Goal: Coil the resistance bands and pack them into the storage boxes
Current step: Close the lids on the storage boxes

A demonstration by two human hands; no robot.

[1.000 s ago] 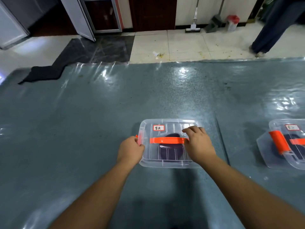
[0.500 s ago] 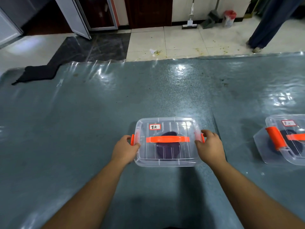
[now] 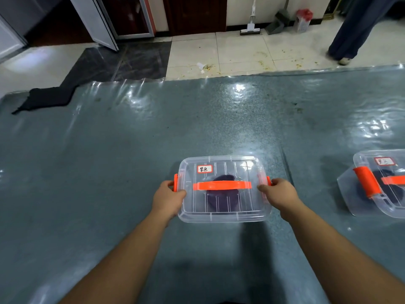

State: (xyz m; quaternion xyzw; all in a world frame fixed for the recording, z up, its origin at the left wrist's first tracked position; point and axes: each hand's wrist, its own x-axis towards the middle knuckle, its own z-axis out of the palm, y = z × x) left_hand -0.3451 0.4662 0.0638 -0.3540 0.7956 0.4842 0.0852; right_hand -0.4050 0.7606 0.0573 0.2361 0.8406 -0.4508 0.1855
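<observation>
We have the clear storage box (image 3: 222,189) near the middle of the table's (image 3: 109,161) near edge, lid on, a coiled purple band (image 3: 221,199) inside. Our left hand (image 3: 167,197) and right hand (image 3: 277,194) are each curled against an orange side latch, 1 per end, apparently pressing them shut. At the right edge, a 2nd box (image 3: 381,183) holds a dark band, its lid seemingly askew. We judge packing nearly finished.

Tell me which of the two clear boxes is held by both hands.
The centre box, with the left hand and right hand at its sides; the box at the right edge is untouched.
</observation>
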